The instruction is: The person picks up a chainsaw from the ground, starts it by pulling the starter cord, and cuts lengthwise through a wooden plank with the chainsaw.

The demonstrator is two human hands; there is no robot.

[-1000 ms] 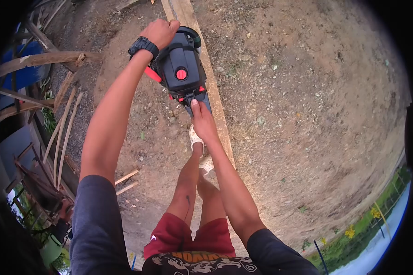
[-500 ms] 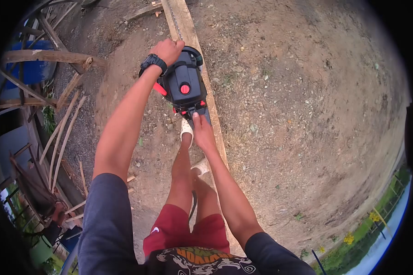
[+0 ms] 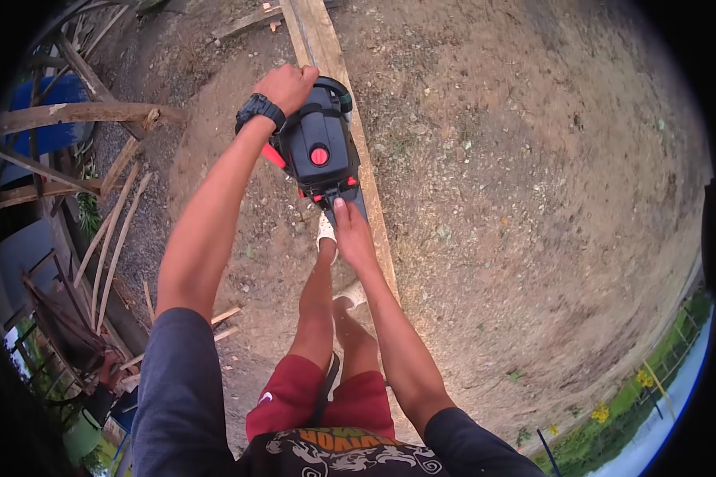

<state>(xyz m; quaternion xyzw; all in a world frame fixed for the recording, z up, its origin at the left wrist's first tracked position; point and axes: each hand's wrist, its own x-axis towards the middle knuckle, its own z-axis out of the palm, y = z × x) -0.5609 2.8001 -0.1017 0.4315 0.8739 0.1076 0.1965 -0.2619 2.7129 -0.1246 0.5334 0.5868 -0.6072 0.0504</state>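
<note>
A black chainsaw point(image 3: 317, 135) with a red cap and red trim is over a long wooden plank point(image 3: 378, 246). My left hand point(image 3: 289, 86), with a dark watch on its wrist, is wrapped round the front handle. Lower down, my right hand point(image 3: 352, 226) grips the rear handle, its thumb lying on top; the fingers underneath are hidden. The saw's bar points away from me along the plank, and only a thin part of it shows past my left hand. How deep it sits in the wood I cannot tell.
My feet in pale clogs point(image 3: 326, 226) stand close to the plank's left side. Curved timbers point(image 3: 79, 115) and thin wooden strips point(image 3: 113, 238) lie at left, near a blue object point(image 3: 44, 95). Another board point(image 3: 247, 22) lies at the far end. Bare dirt spreads to the right.
The chainsaw and both hands keep nearly the same place, with the saw body shifted very slightly left. The view has tilted a little. Both grips are unchanged.
</note>
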